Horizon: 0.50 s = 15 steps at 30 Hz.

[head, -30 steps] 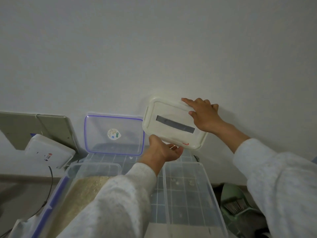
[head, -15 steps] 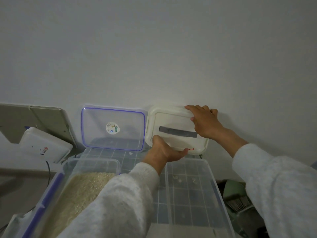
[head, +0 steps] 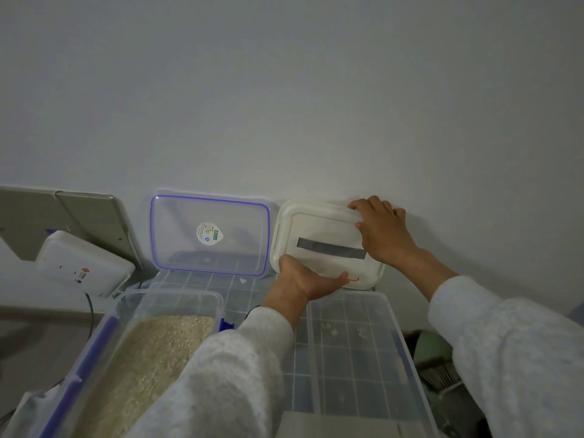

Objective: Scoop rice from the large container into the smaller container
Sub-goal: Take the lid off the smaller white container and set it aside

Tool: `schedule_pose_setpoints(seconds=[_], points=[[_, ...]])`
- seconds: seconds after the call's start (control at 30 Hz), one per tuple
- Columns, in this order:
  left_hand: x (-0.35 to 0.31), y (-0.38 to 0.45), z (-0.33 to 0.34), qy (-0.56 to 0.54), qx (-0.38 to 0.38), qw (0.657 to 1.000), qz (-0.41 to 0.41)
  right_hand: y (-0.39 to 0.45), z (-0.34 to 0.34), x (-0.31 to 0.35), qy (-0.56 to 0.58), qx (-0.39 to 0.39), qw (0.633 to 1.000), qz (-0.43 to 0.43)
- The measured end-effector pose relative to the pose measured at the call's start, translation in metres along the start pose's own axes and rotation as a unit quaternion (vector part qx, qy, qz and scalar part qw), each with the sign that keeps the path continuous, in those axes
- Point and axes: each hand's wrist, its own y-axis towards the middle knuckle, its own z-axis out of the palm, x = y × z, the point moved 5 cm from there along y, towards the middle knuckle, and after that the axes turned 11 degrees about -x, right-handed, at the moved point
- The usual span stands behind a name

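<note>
Both hands grip a white lid propped against the wall: left hand clamped on its lower edge, right hand on its top corner. The rice bin sits lower left, the apparently near-empty clear tub beside it.

A cream rectangular plastic lid is marked with a dark grey stripe and a small red squiggle at its five o'clock corner. At its nine o'clock, a clear rectangular plastic lid is edged in purple and bears a white sticker. Beige rice is seen in a clear purple-clipped tub. A blue-and-white checked cloth is shown beneath.
</note>
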Motion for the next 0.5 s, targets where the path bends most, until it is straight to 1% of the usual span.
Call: schedule_pose_setpoints(seconds=[0.17,0.37,0.47,0.5], points=[[-0.004,-0.003,-0.002,-0.046,-0.012,0.999,-0.014,-0.003,0.002,0.005,-0.013,0.001,1.0,0.0],[-0.008,-0.002,-0.008,-0.074,-0.02,0.997,-0.029,-0.004,0.002,0.01,-0.004,-0.003,1.0,0.009],[-0.007,-0.01,-0.008,-0.079,-0.017,0.997,-0.01,-0.005,0.001,0.012,-0.001,-0.008,1.0,0.013],[-0.007,-0.01,-0.008,-0.063,-0.014,0.998,0.013,-0.006,0.0,0.011,0.001,-0.007,1.0,0.017]])
